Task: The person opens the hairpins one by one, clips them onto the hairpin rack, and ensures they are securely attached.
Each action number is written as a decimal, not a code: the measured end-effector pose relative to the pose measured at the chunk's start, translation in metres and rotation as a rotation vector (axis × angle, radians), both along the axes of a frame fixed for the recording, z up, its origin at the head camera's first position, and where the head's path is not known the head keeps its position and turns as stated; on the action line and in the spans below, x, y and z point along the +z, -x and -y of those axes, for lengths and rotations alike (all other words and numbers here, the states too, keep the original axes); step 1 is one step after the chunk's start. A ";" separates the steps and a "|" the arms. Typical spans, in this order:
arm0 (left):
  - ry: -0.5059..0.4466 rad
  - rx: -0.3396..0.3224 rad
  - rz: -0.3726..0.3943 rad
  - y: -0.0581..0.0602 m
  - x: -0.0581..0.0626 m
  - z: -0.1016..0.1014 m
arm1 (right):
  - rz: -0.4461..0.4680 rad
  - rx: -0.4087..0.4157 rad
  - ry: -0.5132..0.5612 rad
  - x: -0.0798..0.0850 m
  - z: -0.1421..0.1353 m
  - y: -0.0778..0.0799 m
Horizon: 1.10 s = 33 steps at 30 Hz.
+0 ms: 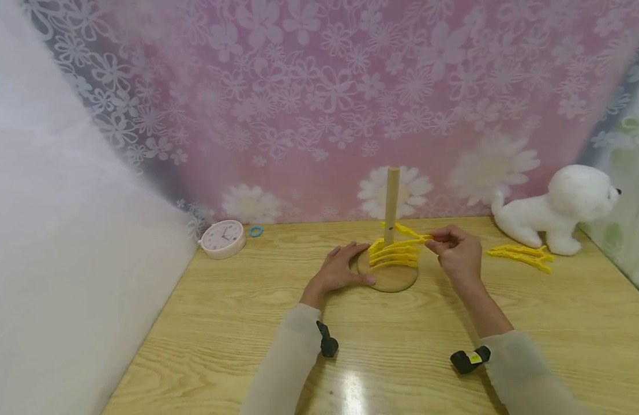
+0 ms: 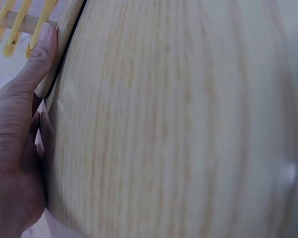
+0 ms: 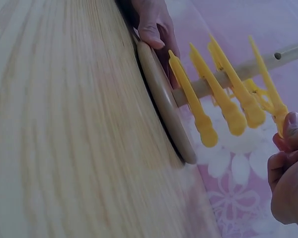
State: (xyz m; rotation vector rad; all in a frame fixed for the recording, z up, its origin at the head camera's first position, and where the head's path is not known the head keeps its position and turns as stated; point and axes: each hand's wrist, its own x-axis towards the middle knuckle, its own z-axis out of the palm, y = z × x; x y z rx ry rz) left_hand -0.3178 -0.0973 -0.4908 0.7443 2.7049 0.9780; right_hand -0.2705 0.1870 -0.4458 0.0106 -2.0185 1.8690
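A round wooden base (image 1: 394, 282) stands on the table with an upright wooden post (image 1: 392, 199). Several slim yellow plastic pieces (image 3: 221, 101), rounded at one end, sit one above another about the post. My left hand (image 1: 341, 268) holds the base at its left edge, thumb at the front rim and fingers spread toward the back. On the other side, my right hand (image 1: 462, 253) pinches the end of another yellow piece (image 3: 269, 84) between thumb and fingers. This piece reaches to the post, above the others; whether it grips the post I cannot tell.
More yellow pieces (image 1: 522, 255) lie on the table (image 1: 236, 346) at the right, beside a white plush dog (image 1: 548, 210). A pink round clock (image 1: 223, 238) and a small blue ring (image 1: 255, 231) are at the back left. A flowered curtain (image 1: 309, 115) hangs behind.
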 end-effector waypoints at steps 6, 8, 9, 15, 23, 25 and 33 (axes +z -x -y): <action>0.008 0.001 -0.001 0.001 0.001 0.000 | -0.034 -0.045 -0.120 0.001 0.014 0.005; 0.009 0.004 -0.005 0.002 0.001 0.000 | -0.040 -0.075 -0.184 0.001 0.018 0.007; 0.009 0.006 -0.006 0.002 0.001 0.000 | -0.037 -0.077 -0.201 0.001 0.019 0.008; 0.001 -0.009 -0.015 0.004 0.002 -0.001 | -0.025 -0.052 -0.233 0.002 0.023 0.010; 0.006 -0.018 -0.031 0.003 0.000 -0.001 | -0.031 -0.021 -0.276 0.002 0.021 0.007; 0.007 -0.020 -0.029 0.003 -0.001 -0.001 | -0.034 -0.023 -0.290 0.002 0.021 0.006; 0.016 -0.015 -0.033 0.002 -0.003 0.000 | -0.051 -0.024 -0.300 0.002 0.022 0.005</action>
